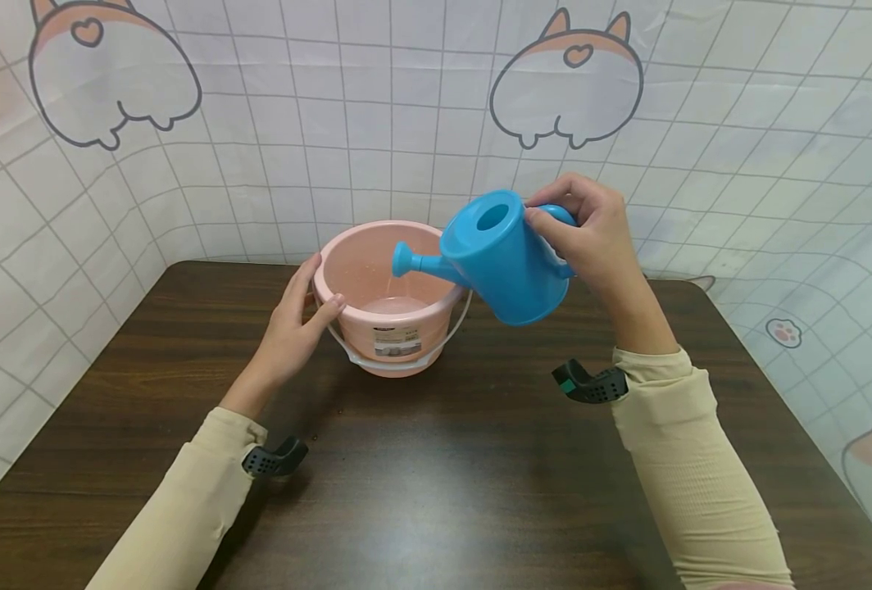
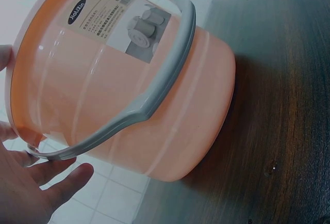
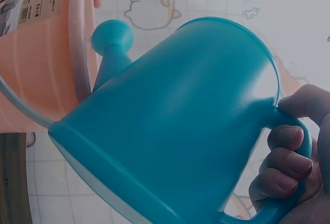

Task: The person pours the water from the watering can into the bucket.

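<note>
A blue watering can (image 1: 513,262) is held up by my right hand (image 1: 591,233), its fingers curled round the handle (image 3: 304,146). The can tips left, and its spout (image 1: 417,262) reaches over the mouth of a pink bucket (image 1: 399,336). Faint thin streaks show below the spout's head. My left hand (image 1: 296,319) rests against the bucket's left rim, thumb at the front edge and fingers spread along the outside. In the left wrist view, some fingers (image 2: 69,180) extend loosely beside the pale bucket handle (image 2: 165,84). The bucket stands upright.
A dark wooden table (image 1: 421,475) lies under the bucket, with a few small drops near its left front. Behind and at the sides hangs a white gridded cloth (image 1: 377,123) with cartoon animal prints. Both wrists wear black straps.
</note>
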A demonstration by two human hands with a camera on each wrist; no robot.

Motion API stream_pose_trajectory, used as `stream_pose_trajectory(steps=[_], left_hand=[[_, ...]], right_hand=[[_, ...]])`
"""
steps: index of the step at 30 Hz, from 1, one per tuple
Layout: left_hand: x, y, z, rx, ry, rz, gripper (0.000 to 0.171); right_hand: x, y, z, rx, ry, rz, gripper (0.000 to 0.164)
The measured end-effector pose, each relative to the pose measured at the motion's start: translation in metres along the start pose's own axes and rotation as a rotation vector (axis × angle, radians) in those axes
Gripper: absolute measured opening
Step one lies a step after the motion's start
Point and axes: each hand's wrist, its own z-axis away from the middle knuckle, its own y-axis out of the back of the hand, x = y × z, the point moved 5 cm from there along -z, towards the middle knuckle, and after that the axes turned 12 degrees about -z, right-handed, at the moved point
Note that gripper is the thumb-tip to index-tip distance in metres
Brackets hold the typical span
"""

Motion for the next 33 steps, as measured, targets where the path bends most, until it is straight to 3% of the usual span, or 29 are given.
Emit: stream_pose_trajectory(steps=[33], left_hand=[[0.0006,0.0010,-0.0006,0.009,-0.011,-0.012,0.071]], right_hand=[[0.0005,-0.0033,-0.0024,-0.010,-0.049,0.028,0.020]])
